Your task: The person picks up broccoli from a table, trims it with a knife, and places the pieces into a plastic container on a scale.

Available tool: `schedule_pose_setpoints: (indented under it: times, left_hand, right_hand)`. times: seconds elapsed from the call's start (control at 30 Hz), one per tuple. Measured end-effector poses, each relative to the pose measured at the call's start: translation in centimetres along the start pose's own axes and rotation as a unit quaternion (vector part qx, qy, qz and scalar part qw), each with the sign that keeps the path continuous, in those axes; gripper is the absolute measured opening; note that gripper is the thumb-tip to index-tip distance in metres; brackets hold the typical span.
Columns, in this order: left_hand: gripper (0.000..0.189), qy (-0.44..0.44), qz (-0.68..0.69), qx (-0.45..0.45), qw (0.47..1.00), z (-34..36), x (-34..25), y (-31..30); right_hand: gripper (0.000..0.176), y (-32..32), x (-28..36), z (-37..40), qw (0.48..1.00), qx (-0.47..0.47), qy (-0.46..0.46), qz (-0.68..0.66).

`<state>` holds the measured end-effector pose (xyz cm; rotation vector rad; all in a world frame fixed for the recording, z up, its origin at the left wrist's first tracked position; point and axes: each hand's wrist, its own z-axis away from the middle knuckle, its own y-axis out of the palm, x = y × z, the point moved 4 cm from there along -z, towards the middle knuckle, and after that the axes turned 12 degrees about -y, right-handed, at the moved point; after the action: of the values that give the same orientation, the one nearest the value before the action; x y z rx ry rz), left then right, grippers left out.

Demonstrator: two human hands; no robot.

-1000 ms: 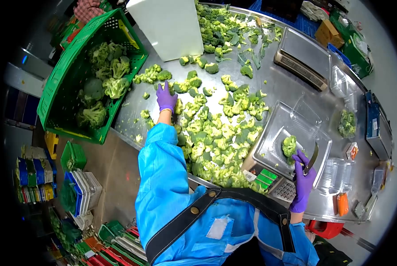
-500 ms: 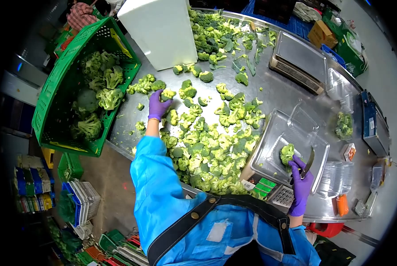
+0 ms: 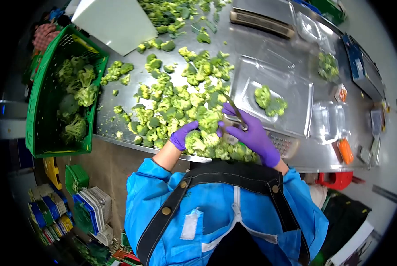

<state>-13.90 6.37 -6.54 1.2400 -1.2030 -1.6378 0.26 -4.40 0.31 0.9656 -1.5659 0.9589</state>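
Broccoli florets lie in a broad heap on the steel table. At its near edge my left hand, in a purple glove, is cupped round a bunch of florets, its fingertips partly hidden among them. Facing it from the other side of the bunch is my right hand, also gloved. It grips a knife whose curved blade points up and away from me. Just beyond this hand, a clear plastic container rests on a weighing scale, with broccoli pieces inside.
A green crate of broccoli heads stands at the left, beside a white box. Another scale is at the back. Stacked clear trays, an orange object and a filled container sit on the right.
My left hand has come right and nearer to the heap's front edge. My right hand, knife still held, has moved left from the container, where broccoli now lies. The view has shifted.
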Motion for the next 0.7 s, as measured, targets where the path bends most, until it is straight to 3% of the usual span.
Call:
schedule_pose_setpoints:
  times: [0.07,0.1,0.13,0.2,0.23,0.27,0.33,0.43,0.5,0.6,0.7]
  left_hand:
    - [0.060,-0.047,0.056,-0.016,0.997,-1.1,2.4,0.3]
    - [0.070,-0.039,0.006,-0.139,0.989,-1.6,3.4,0.3]
    - [0.069,-0.037,0.018,-0.143,0.989,-1.9,4.2,0.2]
    - [0.060,-0.044,0.043,-0.008,0.998,-2.7,4.1,2.5]
    - [0.060,-0.045,0.042,-0.008,0.998,-2.8,4.0,2.6]
    - [0.064,-0.071,0.080,0.029,0.994,-2.9,4.2,2.9]
    - [0.067,-0.096,0.117,0.065,0.986,-2.9,4.2,3.2]
    - [0.068,-0.084,0.146,0.012,0.986,-2.7,3.8,3.9]
    - [0.071,-0.046,0.222,-0.103,0.969,-2.6,3.5,4.6]
    - [0.060,0.006,0.132,-0.128,0.983,-4.0,1.4,3.9]
    - [0.051,0.090,-0.115,-0.199,0.969,-7.4,-1.7,5.9]
  right_hand:
    - [0.052,0.1,-0.7,0.4,1.000,0.020,-0.011,-0.009]
    - [0.046,0.0,0.3,0.8,0.983,0.056,0.142,-0.105]
    - [0.046,-0.2,-0.2,1.2,0.983,0.052,0.142,-0.105]
    - [0.036,-0.9,-1.7,1.8,0.976,-0.035,0.153,-0.149]
    - [0.030,-1.4,-1.2,1.8,0.984,-0.071,0.131,-0.097]
    - [0.030,-1.6,-1.5,1.9,0.984,-0.072,0.130,-0.097]
    - [0.028,-2.8,-1.9,2.2,0.966,-0.176,0.121,-0.143]
    - [0.030,-4.0,-1.7,2.8,0.947,-0.248,0.107,-0.172]
    - [0.034,-5.3,-2.0,3.4,0.919,-0.316,0.093,-0.216]
    - [0.034,-7.3,-1.2,4.0,0.883,-0.381,0.029,-0.272]
    - [0.036,-9.5,-2.3,4.6,0.865,-0.423,0.010,-0.269]
